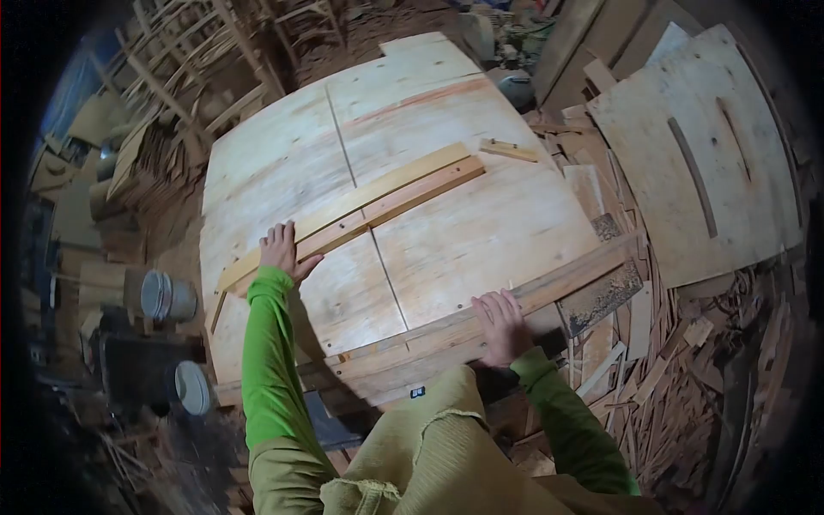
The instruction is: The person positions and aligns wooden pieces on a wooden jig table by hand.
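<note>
Two long wooden strips lie side by side at a slant across a pale plywood sheet [283, 163]: a yellowish far strip [378, 190] and a near strip [421, 190] with dark knots or holes. Near their left end, my left hand [287, 251] spans them, fingers over the far side and thumb at the near side. My right hand [504, 324] rests on the wooden board [412, 352] along the front edge, fingers stretched over its top; its thumb is hidden. A short wooden piece [508, 151] lies beyond the strips' right end.
A slotted plywood panel [704, 154] leans at the right, above heaped wood offcuts [678, 378]. Two pale buckets, one upright [169, 296] and one lower down [194, 388], stand at the left. Wooden frames [197, 69] are stacked at the back left.
</note>
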`<state>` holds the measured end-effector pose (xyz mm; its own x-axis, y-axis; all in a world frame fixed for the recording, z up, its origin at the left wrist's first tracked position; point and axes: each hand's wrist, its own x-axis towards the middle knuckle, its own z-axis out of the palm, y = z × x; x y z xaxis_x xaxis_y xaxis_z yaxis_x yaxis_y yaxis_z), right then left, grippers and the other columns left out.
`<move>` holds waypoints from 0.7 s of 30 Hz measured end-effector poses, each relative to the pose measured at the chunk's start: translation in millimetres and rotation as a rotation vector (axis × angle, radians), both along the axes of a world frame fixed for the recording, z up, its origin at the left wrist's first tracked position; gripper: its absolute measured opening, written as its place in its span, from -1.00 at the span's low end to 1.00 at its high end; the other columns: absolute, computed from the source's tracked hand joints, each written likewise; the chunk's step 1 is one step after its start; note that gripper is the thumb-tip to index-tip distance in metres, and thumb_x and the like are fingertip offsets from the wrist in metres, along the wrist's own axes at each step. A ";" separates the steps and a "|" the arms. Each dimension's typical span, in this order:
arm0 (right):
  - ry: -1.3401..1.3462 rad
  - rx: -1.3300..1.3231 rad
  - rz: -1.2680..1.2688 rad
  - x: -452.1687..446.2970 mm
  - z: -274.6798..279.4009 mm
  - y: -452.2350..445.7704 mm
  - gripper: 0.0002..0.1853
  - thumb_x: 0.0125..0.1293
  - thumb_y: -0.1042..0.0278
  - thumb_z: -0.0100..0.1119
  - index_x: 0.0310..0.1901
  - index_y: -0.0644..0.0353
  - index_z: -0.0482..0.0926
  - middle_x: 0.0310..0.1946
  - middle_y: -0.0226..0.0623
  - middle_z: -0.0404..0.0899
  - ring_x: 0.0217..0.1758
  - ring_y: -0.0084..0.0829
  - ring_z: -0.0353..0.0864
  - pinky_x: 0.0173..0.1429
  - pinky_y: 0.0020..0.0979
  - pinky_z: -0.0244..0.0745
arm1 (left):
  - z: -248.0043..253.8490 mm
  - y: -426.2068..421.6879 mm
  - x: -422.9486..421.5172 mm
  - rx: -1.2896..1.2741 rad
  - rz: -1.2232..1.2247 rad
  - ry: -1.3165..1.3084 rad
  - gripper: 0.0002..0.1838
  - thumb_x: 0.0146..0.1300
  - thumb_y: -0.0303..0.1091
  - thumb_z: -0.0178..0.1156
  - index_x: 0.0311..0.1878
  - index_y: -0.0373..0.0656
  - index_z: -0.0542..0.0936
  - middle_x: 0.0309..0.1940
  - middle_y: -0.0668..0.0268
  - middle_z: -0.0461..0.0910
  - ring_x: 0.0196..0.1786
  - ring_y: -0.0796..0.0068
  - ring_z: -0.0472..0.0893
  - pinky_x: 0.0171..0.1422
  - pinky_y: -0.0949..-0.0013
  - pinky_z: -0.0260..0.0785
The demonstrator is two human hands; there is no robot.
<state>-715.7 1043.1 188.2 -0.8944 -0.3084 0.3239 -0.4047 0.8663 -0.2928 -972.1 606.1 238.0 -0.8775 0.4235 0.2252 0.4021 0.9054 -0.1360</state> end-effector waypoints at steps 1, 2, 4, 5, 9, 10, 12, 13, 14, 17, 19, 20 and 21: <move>0.017 -0.028 0.004 -0.8 0.8 -1.1 0.15 -0.11 -0.31 0.54 0.39 0.43 0.41 0.25 0.03 0.48 0.43 0.06 0.42 0.66 0.16 0.18 | 0.1 2.5 -1.7 0.001 0.001 -0.006 0.11 0.12 0.47 0.37 0.42 -0.35 0.35 0.16 0.00 0.47 0.22 -0.05 0.47 0.28 -0.07 0.29; 0.033 -0.059 0.016 -0.8 1.4 -2.6 0.15 -0.14 -0.28 0.57 0.39 0.44 0.41 0.24 0.05 0.48 0.43 0.06 0.42 0.67 0.15 0.18 | 1.9 2.7 -0.8 0.000 0.009 -0.014 0.12 0.12 0.47 0.37 0.42 -0.35 0.35 0.16 0.00 0.47 0.22 -0.05 0.48 0.29 -0.07 0.29; -0.027 -0.007 0.025 0.5 12.8 -3.5 0.21 -0.22 -0.28 0.63 0.38 0.46 0.41 0.24 0.07 0.47 0.41 0.09 0.43 0.66 0.16 0.18 | 4.4 0.8 2.1 -0.010 0.046 -0.033 0.12 0.10 0.45 0.39 0.43 -0.34 0.35 0.15 -0.01 0.48 0.24 -0.06 0.48 0.30 -0.07 0.29; -0.057 0.022 0.030 -4.2 17.7 -2.2 0.24 -0.26 -0.28 0.66 0.37 0.47 0.41 0.24 0.09 0.47 0.41 0.10 0.43 0.66 0.16 0.18 | 4.3 1.0 -2.1 0.010 0.039 -0.018 0.12 0.10 0.45 0.40 0.43 -0.34 0.35 0.14 -0.02 0.48 0.23 -0.06 0.48 0.31 -0.07 0.29; -0.095 -0.038 0.028 -9.2 11.2 -0.2 0.39 -0.38 -0.40 0.71 0.42 0.46 0.33 0.28 0.15 0.42 0.45 0.18 0.36 0.65 0.23 0.13 | 7.0 3.0 -9.1 0.040 0.062 -0.013 0.13 0.06 0.47 0.39 0.43 -0.33 0.37 0.09 -0.02 0.50 0.20 -0.06 0.48 0.31 -0.06 0.29; -0.094 -0.031 0.023 -10.2 11.9 -0.5 0.39 -0.38 -0.40 0.71 0.41 0.46 0.33 0.28 0.14 0.42 0.44 0.19 0.36 0.64 0.23 0.13 | 9.2 4.2 -11.5 0.040 0.064 -0.012 0.14 0.05 0.48 0.39 0.42 -0.32 0.37 0.08 -0.02 0.50 0.19 -0.06 0.49 0.31 -0.06 0.29; -0.079 -0.034 0.022 -5.3 12.5 -3.5 0.38 -0.37 -0.42 0.71 0.39 0.47 0.34 0.26 0.13 0.42 0.43 0.18 0.35 0.62 0.21 0.14 | 7.0 2.6 -2.9 0.032 0.072 -0.016 0.13 0.04 0.50 0.39 0.41 -0.30 0.39 0.07 -0.02 0.50 0.18 -0.06 0.49 0.30 -0.05 0.29; -0.068 -0.040 0.027 -6.1 15.4 -4.4 0.38 -0.37 -0.44 0.70 0.37 0.48 0.34 0.25 0.12 0.42 0.42 0.17 0.34 0.62 0.18 0.14 | 8.0 3.2 -4.1 0.027 0.076 -0.023 0.13 0.03 0.50 0.40 0.40 -0.30 0.40 0.07 -0.02 0.50 0.18 -0.06 0.49 0.30 -0.05 0.29; -0.063 -0.042 0.030 -3.2 17.0 -3.6 0.39 -0.37 -0.46 0.70 0.36 0.50 0.35 0.24 0.10 0.42 0.42 0.16 0.33 0.62 0.16 0.14 | 9.8 6.4 -4.0 0.026 0.080 -0.036 0.13 0.02 0.51 0.40 0.39 -0.30 0.41 0.06 -0.03 0.50 0.18 -0.06 0.49 0.30 -0.05 0.29; -0.064 -0.065 0.047 37.2 16.4 2.8 0.37 -0.39 -0.47 0.71 0.34 0.45 0.35 0.20 0.10 0.40 0.35 0.16 0.37 0.58 0.20 0.18 | 14.5 13.7 38.7 0.055 0.064 -0.043 0.11 0.03 0.49 0.40 0.37 -0.30 0.42 0.06 -0.04 0.49 0.18 -0.07 0.48 0.29 -0.06 0.28; -0.062 -0.038 0.053 77.3 12.8 2.0 0.37 -0.39 -0.50 0.69 0.32 0.46 0.36 0.20 0.11 0.40 0.35 0.16 0.37 0.57 0.19 0.18 | 9.0 9.8 79.0 0.071 0.033 0.002 0.07 0.04 0.45 0.42 0.35 -0.29 0.43 0.04 -0.01 0.49 0.19 -0.05 0.45 0.27 -0.06 0.27; -0.060 -0.028 0.058 103.4 7.9 4.5 0.38 -0.38 -0.52 0.68 0.32 0.47 0.36 0.20 0.11 0.40 0.35 0.16 0.37 0.57 0.19 0.18 | 9.1 11.3 105.7 0.082 0.036 -0.035 0.07 0.03 0.45 0.42 0.34 -0.29 0.42 0.04 -0.01 0.49 0.18 -0.05 0.45 0.27 -0.06 0.27; -0.058 -0.020 0.065 127.0 6.4 6.9 0.38 -0.37 -0.56 0.64 0.30 0.50 0.37 0.20 0.12 0.40 0.36 0.15 0.37 0.57 0.20 0.18 | 8.1 13.9 130.2 0.094 0.035 -0.078 0.07 0.02 0.46 0.43 0.33 -0.29 0.41 0.04 -0.01 0.49 0.17 -0.06 0.45 0.27 -0.06 0.27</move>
<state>-588.8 1050.0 194.5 -0.8903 -0.3602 0.2785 -0.4415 0.8326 -0.3344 -841.9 620.0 246.1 -0.9076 0.3727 0.1931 0.3762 0.9263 -0.0199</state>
